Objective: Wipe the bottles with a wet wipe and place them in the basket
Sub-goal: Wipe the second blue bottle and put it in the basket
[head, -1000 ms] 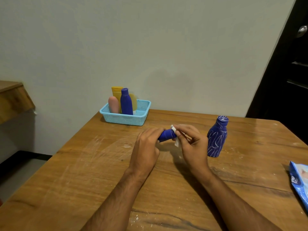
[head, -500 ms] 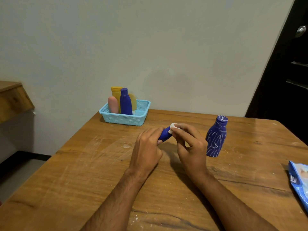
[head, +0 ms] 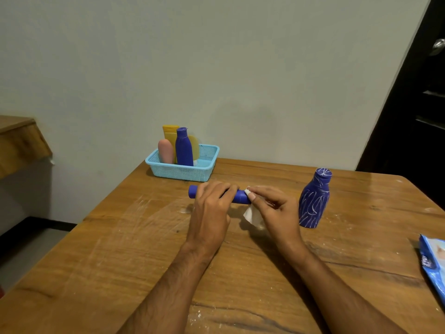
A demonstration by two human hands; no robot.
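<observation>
The wooden table [head: 120, 249] is carrying everything. At its eleven o'clock corner the blue basket [head: 204, 169] is already holding several upright bottles. At two o'clock the scribbled blue bottle [head: 313, 201] is standing, apparently waiting its turn. At centre, the left hand [head: 209, 213] is curling its fingers around the small blue bottle [head: 238, 196], holding it level above the table. The right hand [head: 277, 210] is pinching the wet wipe [head: 251, 215] against the bottle's three o'clock end. Doing this well probably means rolling the bottle so the wipe is reaching every side.
</observation>
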